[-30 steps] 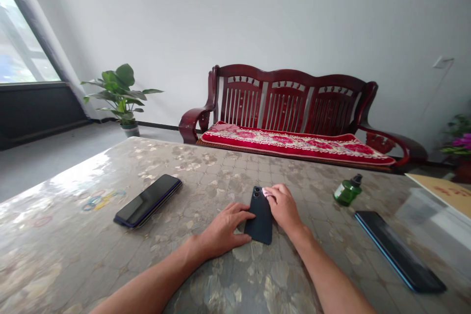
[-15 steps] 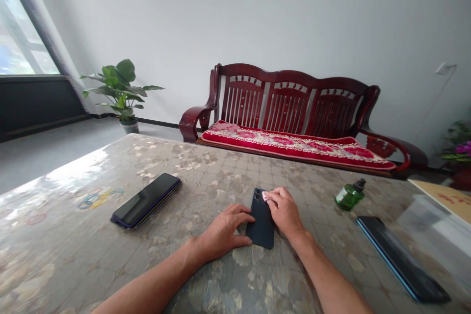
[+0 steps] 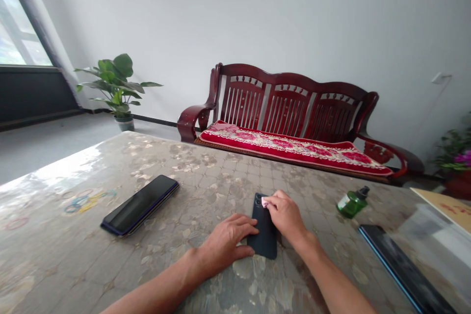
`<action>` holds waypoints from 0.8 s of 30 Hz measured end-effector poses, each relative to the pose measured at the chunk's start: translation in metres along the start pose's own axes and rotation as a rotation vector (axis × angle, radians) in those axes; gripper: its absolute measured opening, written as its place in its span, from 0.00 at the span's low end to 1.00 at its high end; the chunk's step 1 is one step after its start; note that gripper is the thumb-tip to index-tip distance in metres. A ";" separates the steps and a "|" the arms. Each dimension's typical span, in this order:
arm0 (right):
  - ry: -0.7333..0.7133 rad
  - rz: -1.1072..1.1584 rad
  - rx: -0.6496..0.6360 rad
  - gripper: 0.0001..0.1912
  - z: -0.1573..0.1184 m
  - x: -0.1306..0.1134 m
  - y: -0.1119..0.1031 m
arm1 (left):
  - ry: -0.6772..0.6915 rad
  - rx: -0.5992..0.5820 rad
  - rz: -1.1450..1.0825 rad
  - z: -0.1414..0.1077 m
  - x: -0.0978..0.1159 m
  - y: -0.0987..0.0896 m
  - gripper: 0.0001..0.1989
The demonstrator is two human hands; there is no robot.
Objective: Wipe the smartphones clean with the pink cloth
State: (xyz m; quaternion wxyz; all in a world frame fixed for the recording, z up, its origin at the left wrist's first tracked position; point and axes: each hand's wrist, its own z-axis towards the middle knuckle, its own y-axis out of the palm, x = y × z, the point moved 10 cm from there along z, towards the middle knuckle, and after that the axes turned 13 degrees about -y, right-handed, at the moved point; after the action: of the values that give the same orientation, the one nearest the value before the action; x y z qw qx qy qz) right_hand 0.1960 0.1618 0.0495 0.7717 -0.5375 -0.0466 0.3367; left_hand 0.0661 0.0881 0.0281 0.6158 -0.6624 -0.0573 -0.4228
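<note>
A dark smartphone (image 3: 265,240) lies back up on the table in front of me, its camera lenses at the far end. My left hand (image 3: 230,239) rests at its left side, with the thumb and outstretched fingers apart and the fingertips touching the phone's edge. A small pale pink cloth or wipe (image 3: 264,201) is pinched in the fingers of my right hand (image 3: 286,212). That cloth touches the phone's back beside the lenses; the right hand's fingers partly hide it.
Stacked phones (image 3: 142,203) lie at left beside coloured rubber bands (image 3: 86,202). At right are a green spray bottle (image 3: 352,203), another phone (image 3: 401,265), a clear plastic item (image 3: 427,228) and a tan box (image 3: 445,206). Behind the patterned table (image 3: 206,171) stands a wooden bench (image 3: 287,98).
The right hand's cloth has shifted slightly toward the lenses. My left hand stays against the phone's left side. The whole view has tilted and shifted a little.
</note>
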 end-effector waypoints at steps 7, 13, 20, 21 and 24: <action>-0.005 -0.083 -0.011 0.14 0.010 -0.001 0.000 | 0.004 0.000 -0.015 0.000 0.000 0.000 0.21; -0.120 -0.109 -0.099 0.15 -0.016 -0.030 0.001 | -0.012 0.000 -0.036 0.001 -0.002 0.001 0.19; -0.031 -0.128 -0.018 0.15 0.007 -0.001 0.000 | -0.022 -0.014 -0.037 0.002 -0.002 0.001 0.19; -0.028 -0.126 -0.017 0.15 0.009 0.000 0.000 | -0.023 -0.015 -0.037 0.002 -0.002 0.001 0.19; -0.065 -0.121 -0.061 0.15 0.005 -0.010 0.001 | -0.023 -0.013 -0.042 0.002 -0.002 0.001 0.21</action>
State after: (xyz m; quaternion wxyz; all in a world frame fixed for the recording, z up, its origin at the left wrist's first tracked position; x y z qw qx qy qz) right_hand 0.1856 0.1605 0.0536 0.7720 -0.5459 -0.1143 0.3051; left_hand 0.0659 0.0907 0.0263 0.6019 -0.6698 -0.0756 -0.4282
